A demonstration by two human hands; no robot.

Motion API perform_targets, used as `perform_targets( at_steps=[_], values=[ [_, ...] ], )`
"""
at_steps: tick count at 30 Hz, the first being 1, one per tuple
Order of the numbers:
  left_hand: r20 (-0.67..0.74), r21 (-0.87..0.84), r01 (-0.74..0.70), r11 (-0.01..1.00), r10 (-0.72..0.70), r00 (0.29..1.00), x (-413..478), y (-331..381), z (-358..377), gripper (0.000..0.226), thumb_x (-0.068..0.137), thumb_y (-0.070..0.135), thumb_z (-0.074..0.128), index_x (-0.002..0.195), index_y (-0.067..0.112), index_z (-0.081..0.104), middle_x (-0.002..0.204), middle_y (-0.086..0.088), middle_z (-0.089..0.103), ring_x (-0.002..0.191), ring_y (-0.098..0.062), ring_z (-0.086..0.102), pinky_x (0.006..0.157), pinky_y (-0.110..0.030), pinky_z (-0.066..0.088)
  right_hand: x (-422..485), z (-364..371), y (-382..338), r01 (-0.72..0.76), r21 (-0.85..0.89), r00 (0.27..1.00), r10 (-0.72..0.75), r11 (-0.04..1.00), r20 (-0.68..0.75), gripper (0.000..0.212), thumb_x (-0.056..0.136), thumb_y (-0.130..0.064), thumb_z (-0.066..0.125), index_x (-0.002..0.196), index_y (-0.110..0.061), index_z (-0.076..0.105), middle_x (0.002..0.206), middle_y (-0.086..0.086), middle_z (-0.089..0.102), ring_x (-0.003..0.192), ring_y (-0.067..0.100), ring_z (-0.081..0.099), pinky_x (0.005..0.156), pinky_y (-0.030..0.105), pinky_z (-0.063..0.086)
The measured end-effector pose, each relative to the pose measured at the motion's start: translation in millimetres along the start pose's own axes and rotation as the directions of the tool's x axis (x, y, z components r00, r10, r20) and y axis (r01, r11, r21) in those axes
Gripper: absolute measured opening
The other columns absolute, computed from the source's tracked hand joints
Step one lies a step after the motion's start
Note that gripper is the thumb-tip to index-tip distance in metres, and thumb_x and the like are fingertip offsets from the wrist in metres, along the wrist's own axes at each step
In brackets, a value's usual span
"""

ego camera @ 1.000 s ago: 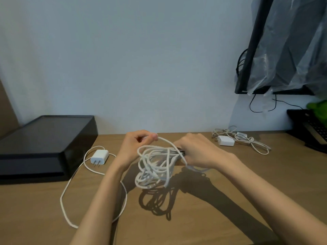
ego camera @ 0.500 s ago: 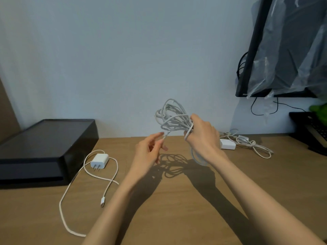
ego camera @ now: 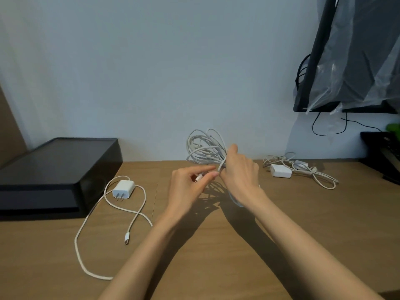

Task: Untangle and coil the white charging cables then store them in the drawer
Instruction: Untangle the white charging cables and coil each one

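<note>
- A bundle of white cable loops (ego camera: 203,148) is gripped at its waist by the right hand (ego camera: 240,172), fingers curled round the gathered strands. The loops fan up toward twelve o'clock, lifted clear of the wooden desk (ego camera: 216,256).
- The free end of that cable, a small connector (ego camera: 197,179), is pinched between thumb and fingertips of the left hand (ego camera: 188,187), just at nine o'clock of the right fist.
- The step in hand is judged to be the finishing of this coil: the tail is to be wound round the waist of the loops or tucked through them.
- For a tidy result, a firm right grip is needed so that no loop slips. The tail should be drawn snug rather than tight, and sharp bends beside the connector should be avoided.
- Uneven loops are seen at the top; they would best be evened before the tail is secured.
- At eight o'clock of the hands a white wall charger (ego camera: 123,189) lies on the desk, ringed by a loose cable (ego camera: 138,211) not yet coiled.
- At three o'clock a second adapter (ego camera: 281,171) lies amid a knotted cable (ego camera: 316,174), not yet untangled.
- A black box (ego camera: 56,167) at nine o'clock is taken to be the drawer unit; its inside is not visible.
</note>
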State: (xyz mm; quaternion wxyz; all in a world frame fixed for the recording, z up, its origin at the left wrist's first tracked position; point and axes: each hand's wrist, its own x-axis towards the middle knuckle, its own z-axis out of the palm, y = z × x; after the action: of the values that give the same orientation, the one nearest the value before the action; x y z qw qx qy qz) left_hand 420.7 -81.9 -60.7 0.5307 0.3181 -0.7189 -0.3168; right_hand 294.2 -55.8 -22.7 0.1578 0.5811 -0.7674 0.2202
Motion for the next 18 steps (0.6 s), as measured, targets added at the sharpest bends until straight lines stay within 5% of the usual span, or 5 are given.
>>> perform_targets(
  at_steps=[8, 12, 15, 18],
  values=[
    [-0.029, 0.111, -0.072, 0.991, 0.076, 0.997, 3, -3, -5, 0.005, 0.078, 0.028, 0.075, 0.082, 0.029, 0.078, 0.066, 0.017, 0.07, 0.057, -0.018, 0.063, 0.055, -0.037, 0.05, -4, 6, -6, 0.058, 0.037, 0.998, -0.059, 0.998, 0.018, 0.025, 0.092, -0.018, 0.053, 0.109, -0.009, 0.037, 0.1, 0.011, 0.066, 0.091, 0.037, 0.062, 0.062, 0.034, 0.035],
    [-0.016, 0.106, -0.024, 0.994, 0.026, 1.0, 6, -3, -9, 0.01, 0.084, 0.031, 0.069, 0.075, 0.032, 0.074, 0.062, 0.015, 0.069, 0.041, -0.007, 0.04, 0.049, -0.028, 0.038, 0, 6, 1, 0.022, 0.188, 0.996, -0.038, 0.982, 0.082, 0.023, 0.089, -0.025, 0.054, 0.099, -0.016, 0.036, 0.084, 0.002, 0.06, 0.074, 0.028, 0.056, 0.06, 0.033, 0.038],
    [-0.004, 0.098, 0.02, 0.995, -0.02, 1.0, 9, -6, -11, 0.012, 0.086, 0.031, 0.067, 0.075, 0.031, 0.072, 0.063, 0.011, 0.068, 0.05, -0.016, 0.049, 0.055, -0.03, 0.042, 2, 3, 3, -0.041, 0.276, 0.985, -0.007, 0.96, 0.171, 0.032, 0.087, -0.031, 0.059, 0.107, -0.019, 0.038, 0.077, -0.004, 0.054, 0.074, 0.023, 0.057, 0.059, 0.032, 0.036],
    [0.04, 0.081, 0.068, 0.994, -0.071, 0.997, 10, -12, -12, 0.013, 0.089, 0.03, 0.062, 0.077, 0.029, 0.067, 0.065, 0.009, 0.067, 0.054, -0.008, 0.053, 0.056, -0.029, 0.044, 7, -3, 3, -0.133, 0.354, 0.956, 0.026, 0.926, 0.292, 0.044, 0.083, -0.031, 0.066, 0.11, -0.019, 0.034, 0.079, -0.006, 0.054, 0.071, 0.017, 0.055, 0.057, 0.03, 0.035]
  ],
)
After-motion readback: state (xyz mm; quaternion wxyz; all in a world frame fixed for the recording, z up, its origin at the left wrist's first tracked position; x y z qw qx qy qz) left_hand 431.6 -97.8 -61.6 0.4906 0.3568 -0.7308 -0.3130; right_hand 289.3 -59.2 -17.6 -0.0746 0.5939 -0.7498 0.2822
